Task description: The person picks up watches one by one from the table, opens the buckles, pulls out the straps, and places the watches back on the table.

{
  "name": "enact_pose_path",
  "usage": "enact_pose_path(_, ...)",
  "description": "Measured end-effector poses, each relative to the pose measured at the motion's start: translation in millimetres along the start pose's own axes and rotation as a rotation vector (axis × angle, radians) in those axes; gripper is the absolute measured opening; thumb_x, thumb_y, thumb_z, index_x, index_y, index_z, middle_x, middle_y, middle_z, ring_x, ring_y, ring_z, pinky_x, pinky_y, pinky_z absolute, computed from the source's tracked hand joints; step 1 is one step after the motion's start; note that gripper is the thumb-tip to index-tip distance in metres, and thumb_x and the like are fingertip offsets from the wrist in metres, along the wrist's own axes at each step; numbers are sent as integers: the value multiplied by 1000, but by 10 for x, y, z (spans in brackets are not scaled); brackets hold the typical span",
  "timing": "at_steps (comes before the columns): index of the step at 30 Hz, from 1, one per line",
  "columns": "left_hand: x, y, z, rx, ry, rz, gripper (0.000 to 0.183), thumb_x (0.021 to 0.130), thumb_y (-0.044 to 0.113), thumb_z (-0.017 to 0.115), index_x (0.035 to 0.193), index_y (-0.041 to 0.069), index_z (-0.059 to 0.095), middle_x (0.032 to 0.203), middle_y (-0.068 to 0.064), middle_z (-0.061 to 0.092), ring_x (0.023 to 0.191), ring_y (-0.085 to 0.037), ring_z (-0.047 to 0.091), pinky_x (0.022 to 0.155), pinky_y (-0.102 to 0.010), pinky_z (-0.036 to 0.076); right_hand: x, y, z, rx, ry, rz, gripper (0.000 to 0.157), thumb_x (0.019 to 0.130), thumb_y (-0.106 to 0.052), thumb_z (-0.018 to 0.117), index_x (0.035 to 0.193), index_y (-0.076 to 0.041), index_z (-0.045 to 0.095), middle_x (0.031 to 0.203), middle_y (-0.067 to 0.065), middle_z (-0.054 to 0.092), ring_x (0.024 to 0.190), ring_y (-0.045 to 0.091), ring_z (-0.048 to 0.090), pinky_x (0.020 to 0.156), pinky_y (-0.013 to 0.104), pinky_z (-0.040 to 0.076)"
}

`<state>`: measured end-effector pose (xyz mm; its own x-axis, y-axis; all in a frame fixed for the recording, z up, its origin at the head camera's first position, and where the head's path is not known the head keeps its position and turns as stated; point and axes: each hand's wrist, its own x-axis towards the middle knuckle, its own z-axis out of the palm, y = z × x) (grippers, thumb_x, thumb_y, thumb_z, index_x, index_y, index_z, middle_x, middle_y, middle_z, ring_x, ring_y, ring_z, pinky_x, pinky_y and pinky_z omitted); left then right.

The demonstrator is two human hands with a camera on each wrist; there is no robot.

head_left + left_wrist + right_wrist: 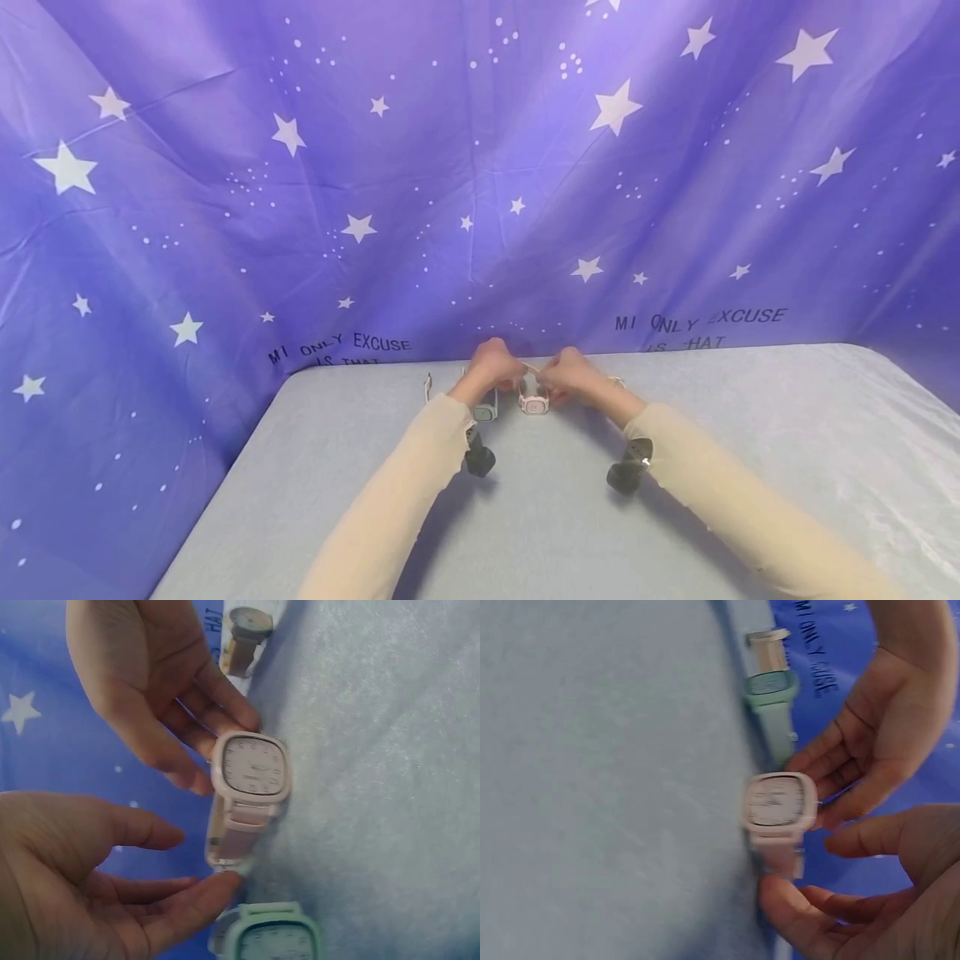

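Observation:
A pink watch (534, 406) with a squarish case stands on its looped strap near the table's far edge, between both hands. In the left wrist view the fingertips of my left hand (112, 892) touch the lower part of the pink strap, thumb held apart. My right hand (877, 892) reaches the strap from the other side in the right wrist view, fingers loosely extended and thumb apart. Right beside the left hand stands a mint-green watch (485, 412), partly covered by that hand in the head view.
Another watch (251, 626) with a tan strap stands beyond the right hand. A further pale strap (427, 387) shows left of the green watch. The grey cloth-covered table (540, 517) meets a purple star-printed curtain (465, 167). A dark device (628, 467) hangs at the right wrist.

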<state>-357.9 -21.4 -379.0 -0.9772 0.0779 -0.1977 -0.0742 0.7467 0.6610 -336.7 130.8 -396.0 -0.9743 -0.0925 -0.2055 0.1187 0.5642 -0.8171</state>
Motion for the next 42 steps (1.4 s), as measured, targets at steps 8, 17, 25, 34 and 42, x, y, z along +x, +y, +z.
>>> enact_pose_path(8,-50,155,-52,59,100,344,42,92,20,68,130,3,63,115,-13,74,98,-26,71,87,-37,59,-190,-16,-483,-99,47,-359,40,97,-11,64,132,8,58,124,29,67,104,38,69,92,47,60)
enact_pose_path(17,-35,189,120,170,35,651,60,88,31,74,143,13,56,134,-7,67,126,-27,61,103,-46,53,-388,372,-866,-348,183,-561,52,95,-20,67,141,2,54,141,26,59,128,46,57,107,64,46)
enact_pose_path(25,-1,183,359,593,20,800,79,86,49,70,152,14,45,152,-4,52,143,-24,45,119,-45,40,-433,752,-923,-618,159,-624,75,90,-33,74,149,3,45,150,27,50,137,49,48,113,67,37)
enact_pose_path(34,-4,215,584,773,-5,774,88,86,60,66,157,16,38,159,-1,44,150,-24,36,124,-54,30,-427,909,-855,-865,186,-737,72,86,-38,74,141,4,54,146,26,54,141,48,44,118,72,23)
enact_pose_path(42,12,206,747,828,-26,784,84,87,60,62,156,18,38,159,-2,44,150,-27,37,123,-54,32,-447,1010,-869,-933,206,-742,66,87,-34,69,137,7,57,142,28,57,138,49,47,119,68,26)
